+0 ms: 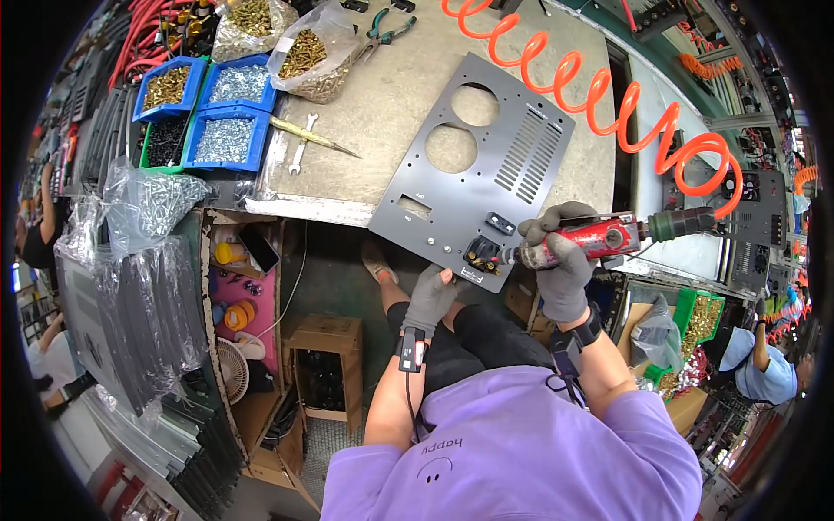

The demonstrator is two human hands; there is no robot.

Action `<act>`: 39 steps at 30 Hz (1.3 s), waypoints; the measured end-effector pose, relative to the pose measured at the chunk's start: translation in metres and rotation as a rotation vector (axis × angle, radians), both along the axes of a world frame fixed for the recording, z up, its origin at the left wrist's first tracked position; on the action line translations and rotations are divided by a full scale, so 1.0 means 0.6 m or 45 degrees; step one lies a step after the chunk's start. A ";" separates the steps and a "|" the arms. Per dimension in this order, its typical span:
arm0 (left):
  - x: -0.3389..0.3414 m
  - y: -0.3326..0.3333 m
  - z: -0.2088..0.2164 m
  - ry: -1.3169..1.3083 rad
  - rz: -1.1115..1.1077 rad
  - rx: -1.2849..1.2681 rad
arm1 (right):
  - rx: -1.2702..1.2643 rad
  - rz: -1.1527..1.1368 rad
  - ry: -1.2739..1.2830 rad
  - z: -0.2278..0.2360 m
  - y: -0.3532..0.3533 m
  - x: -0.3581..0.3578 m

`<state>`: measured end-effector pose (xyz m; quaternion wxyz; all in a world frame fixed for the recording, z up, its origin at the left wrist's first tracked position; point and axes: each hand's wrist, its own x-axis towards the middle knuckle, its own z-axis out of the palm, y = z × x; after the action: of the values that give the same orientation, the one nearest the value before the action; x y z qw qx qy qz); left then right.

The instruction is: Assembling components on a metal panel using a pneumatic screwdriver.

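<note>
A dark grey metal panel with two round holes and slotted vents lies tilted on the bench, its near end jutting past the front edge. My left hand, in a grey glove with a bare thumb tip, grips the panel's near edge. My gloved right hand is closed around a red air screwdriver, held nearly level. Its tip points left at a black socket-like part in the panel's near corner; whether it touches a screw is too small to tell. Beside that part sits a small black rectangular fitting.
An orange coiled air hose runs from the screwdriver across the bench's right side. Blue bins of screws, bags of brass fasteners, a wrench, a pointed tool and pliers lie left and behind. Wrapped panels stand left.
</note>
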<state>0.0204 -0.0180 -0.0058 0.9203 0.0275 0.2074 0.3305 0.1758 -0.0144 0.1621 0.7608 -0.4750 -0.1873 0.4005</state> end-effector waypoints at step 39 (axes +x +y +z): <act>0.022 -0.003 -0.023 0.555 0.149 0.227 | -0.204 0.906 -1.240 -0.031 0.036 -0.048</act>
<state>0.0334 -0.0197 -0.0197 0.8270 0.1674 0.3725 0.3864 0.1470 0.0073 0.1438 0.3691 -0.5676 -0.6304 0.3798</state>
